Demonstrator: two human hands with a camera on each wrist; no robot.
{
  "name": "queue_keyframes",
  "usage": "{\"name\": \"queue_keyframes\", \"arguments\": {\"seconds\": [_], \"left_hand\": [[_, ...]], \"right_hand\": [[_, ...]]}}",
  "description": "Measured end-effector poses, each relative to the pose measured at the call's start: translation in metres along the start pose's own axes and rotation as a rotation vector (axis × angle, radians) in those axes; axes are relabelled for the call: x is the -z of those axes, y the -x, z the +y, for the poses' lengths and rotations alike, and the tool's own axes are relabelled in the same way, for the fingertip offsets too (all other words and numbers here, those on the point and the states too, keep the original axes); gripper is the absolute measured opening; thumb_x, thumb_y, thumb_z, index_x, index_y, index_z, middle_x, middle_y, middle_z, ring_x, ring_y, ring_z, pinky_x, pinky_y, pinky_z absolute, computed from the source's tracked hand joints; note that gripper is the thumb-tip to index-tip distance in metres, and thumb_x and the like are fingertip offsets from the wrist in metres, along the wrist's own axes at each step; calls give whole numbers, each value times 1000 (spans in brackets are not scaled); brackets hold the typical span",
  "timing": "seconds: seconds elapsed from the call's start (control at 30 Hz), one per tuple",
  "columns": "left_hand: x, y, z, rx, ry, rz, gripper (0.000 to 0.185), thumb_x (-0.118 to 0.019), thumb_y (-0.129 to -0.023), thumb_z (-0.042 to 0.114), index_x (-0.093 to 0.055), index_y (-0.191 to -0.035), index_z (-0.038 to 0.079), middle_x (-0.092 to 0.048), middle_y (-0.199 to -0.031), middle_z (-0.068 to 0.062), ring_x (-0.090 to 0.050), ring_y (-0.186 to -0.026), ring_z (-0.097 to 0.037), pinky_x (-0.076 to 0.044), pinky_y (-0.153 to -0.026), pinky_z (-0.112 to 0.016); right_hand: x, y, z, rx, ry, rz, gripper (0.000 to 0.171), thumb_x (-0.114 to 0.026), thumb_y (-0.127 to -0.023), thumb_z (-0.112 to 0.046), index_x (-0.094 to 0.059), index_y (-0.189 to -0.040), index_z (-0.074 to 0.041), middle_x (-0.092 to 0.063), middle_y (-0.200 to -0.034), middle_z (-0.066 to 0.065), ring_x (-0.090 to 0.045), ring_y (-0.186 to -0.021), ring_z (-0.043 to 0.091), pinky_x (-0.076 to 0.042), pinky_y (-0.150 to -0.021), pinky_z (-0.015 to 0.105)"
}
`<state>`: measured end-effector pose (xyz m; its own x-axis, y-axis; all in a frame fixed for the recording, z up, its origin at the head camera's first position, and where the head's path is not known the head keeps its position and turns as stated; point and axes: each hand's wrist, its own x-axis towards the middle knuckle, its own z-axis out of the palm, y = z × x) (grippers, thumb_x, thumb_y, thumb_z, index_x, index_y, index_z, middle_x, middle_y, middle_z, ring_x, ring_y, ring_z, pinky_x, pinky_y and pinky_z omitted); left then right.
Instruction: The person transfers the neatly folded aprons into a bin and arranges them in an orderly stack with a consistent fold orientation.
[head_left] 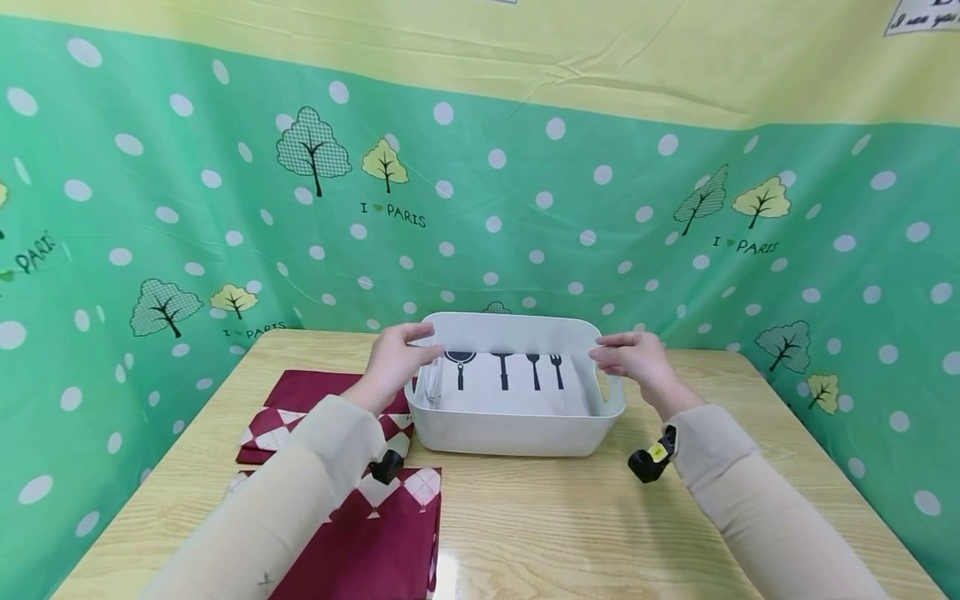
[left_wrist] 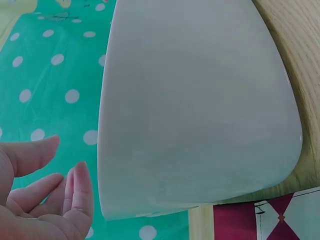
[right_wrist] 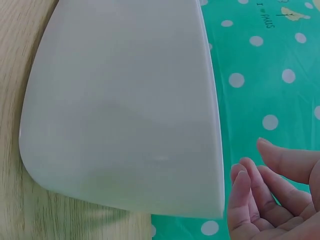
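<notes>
one left hand (head_left: 397, 360) and one right hand (head_left: 637, 360) hold nothing, thumbs apart from loosely bent fingers, at opposite ends of the white basket (head_left: 513, 435) mid-frame, probably because its handles (head_left: 617, 393) are there, its walls containing a utensil-printed cloth (head_left: 480, 398).

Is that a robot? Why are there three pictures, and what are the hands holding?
No robot here, just a person's left hand and right hand. The big picture comes from a camera on the person's head, looking forward and down. The two smaller ones come from cameras on the wrists, each showing its own hand beside the white plastic basket.

The basket stands on a wooden table. Inside is a white cloth printed with dark kitchen tools. Nearby lie a dark red patterned cloth and, closer to the person, another one.

Nothing looks held: the fingers are loosely bent near the basket's ends.
</notes>
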<state>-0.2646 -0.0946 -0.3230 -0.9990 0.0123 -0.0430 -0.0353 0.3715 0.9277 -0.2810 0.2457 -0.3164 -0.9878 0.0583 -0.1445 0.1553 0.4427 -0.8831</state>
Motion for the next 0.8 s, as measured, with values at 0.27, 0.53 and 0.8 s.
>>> {"name": "queue_keyframes", "arguments": {"seconds": [0.27, 0.53, 0.8], "left_hand": [[0, 5, -2, -18, 13, -13, 52, -63, -97, 20, -47, -147, 11, -50, -149, -13, -59, -124, -36, -45, -108, -47], [6, 11, 7, -58, 23, -39, 47, -60, -99, 22, -50, -144, 10, -54, -144, -14, -63, -120, -35, -47, -107, -45], [18, 18, 20, -127, 45, -56, 46, -61, -99, 23, -53, -141, 7, -60, -136, -16, -65, -116, -33, -50, -104, -42]], "right_hand": [[-6, 5, -4, 14, 9, -28, 48, -63, -96, -18, -52, -138, 5, -61, -131, 21, -64, -97, 21, -55, -93, 33], [-10, 9, -11, 15, 8, -22, 47, -61, -98, -24, -53, -137, 2, -59, -134, 21, -65, -97, 21, -56, -84, 26], [-11, 17, -23, 47, -20, -15, 45, -61, -98, -24, -55, -136, 1, -61, -133, 22, -67, -89, 19, -57, -79, 22]]}}
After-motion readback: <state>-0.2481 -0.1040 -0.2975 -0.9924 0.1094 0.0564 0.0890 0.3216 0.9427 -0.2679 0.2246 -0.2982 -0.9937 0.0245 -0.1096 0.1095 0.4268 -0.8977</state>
